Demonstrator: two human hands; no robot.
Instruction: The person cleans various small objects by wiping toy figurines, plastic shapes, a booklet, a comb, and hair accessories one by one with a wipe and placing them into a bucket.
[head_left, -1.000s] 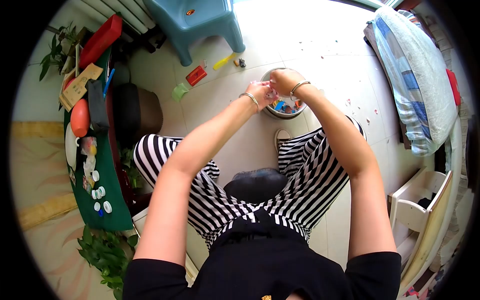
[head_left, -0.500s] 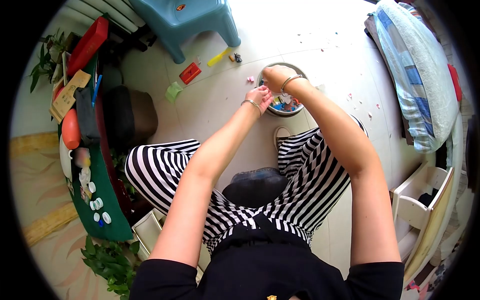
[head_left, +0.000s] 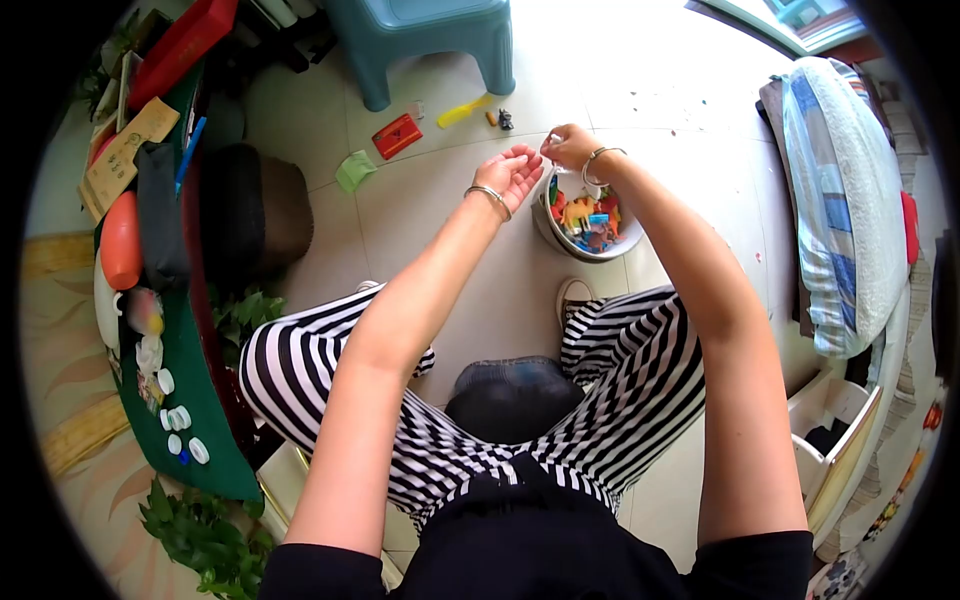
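Observation:
My left hand is palm up left of the bucket, its fingers loosely curled and apart, with nothing seen in it. Just beside its fingertips, my right hand is closed in a pinch above the bucket's far rim. A small whitish, see-through scrap shows under its fingers, too small to name. Below stands a round pale bucket on the floor. Inside it lie several small colourful plastic toys, among them a tan animal figure and blue, red and green pieces.
A blue plastic stool stands ahead. On the floor lie a red packet, a green scrap, a yellow strip and small crumbs. To the left is a green-topped table; to the right, a pillow.
Both hands have drawn away from over the bucket, toward its far left side, uncovering the toys. My left hand has opened more. The whole view has shifted slightly.

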